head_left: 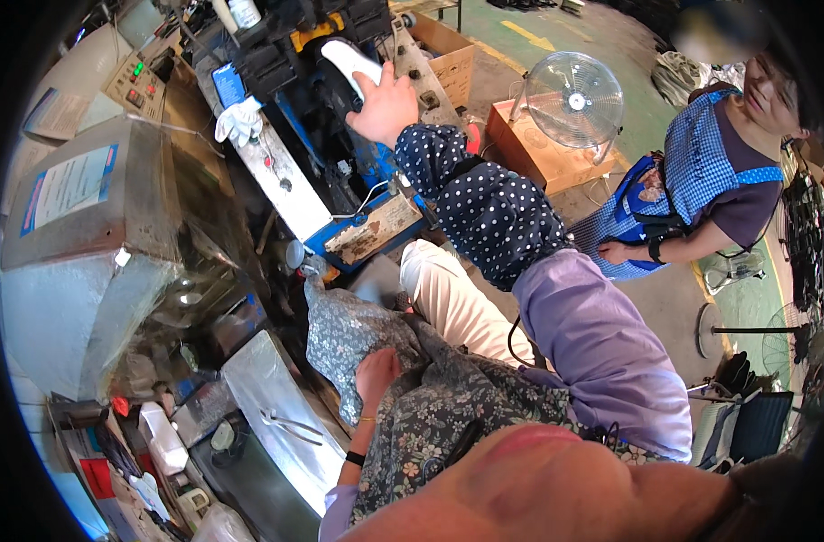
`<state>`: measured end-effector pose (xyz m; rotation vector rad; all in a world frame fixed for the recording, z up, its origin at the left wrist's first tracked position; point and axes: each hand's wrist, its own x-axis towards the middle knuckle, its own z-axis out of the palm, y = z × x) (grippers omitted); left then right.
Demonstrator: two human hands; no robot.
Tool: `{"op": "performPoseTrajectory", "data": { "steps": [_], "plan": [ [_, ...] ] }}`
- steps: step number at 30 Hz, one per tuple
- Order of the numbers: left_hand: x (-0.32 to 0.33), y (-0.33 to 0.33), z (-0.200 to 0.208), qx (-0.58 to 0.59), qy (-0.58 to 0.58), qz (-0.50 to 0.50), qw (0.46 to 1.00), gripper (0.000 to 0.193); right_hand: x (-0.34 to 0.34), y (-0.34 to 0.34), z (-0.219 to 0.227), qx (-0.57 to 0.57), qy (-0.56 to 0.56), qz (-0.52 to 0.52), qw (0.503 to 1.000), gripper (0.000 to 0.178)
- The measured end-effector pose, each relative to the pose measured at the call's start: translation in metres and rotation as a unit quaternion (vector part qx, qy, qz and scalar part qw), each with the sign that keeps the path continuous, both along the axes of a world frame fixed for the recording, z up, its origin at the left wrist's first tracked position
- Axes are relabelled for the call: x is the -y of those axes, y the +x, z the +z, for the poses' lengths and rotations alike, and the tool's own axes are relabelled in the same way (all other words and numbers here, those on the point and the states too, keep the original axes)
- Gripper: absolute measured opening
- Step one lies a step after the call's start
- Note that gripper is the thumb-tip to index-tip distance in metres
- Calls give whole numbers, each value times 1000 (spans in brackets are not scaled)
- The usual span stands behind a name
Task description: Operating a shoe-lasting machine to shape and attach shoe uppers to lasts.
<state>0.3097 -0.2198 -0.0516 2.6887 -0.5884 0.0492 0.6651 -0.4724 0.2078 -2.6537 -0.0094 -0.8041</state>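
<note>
My right hand [389,104] reaches to the machine [330,135] at the top, its arm in a dotted dark sleeve cover. Its fingers are spread, with the fingertips at a smooth white elongated piece [347,61] shaped like a shoe sole or last. Black parts of the machine surround that piece. My left hand [377,372] is down by my lap against the floral apron [349,330]. Its fingers are curled in, and whatever they may hold is hidden.
White gloves [240,122] lie on the machine's left ledge. At left stands a grey metal housing [78,244]; tweezers or pliers [290,425] lie on a metal sheet. A fan [574,99] sits on a box [529,149] at right. A co-worker [701,181] stands beyond.
</note>
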Motion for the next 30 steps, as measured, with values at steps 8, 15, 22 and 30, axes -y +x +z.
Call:
{"op": "performPoseTrajectory", "data": {
  "steps": [8, 15, 22, 30],
  "plan": [
    [11, -7, 16, -67, 30, -28, 997, 23, -10, -9, -3, -19, 12, -49, 999, 94],
    [18, 4, 9, -83, -11, -70, 994, 24, -4, -13, 5, -33, 50, -24, 998, 79],
    [25, 13, 8, -67, 6, -71, 995, 23, 1, -8, 2, -3, 51, -20, 999, 83],
    [16, 12, -8, -9, -26, -64, 998, 18, -18, -7, 5, -5, 19, -21, 1000, 79]
  ]
}}
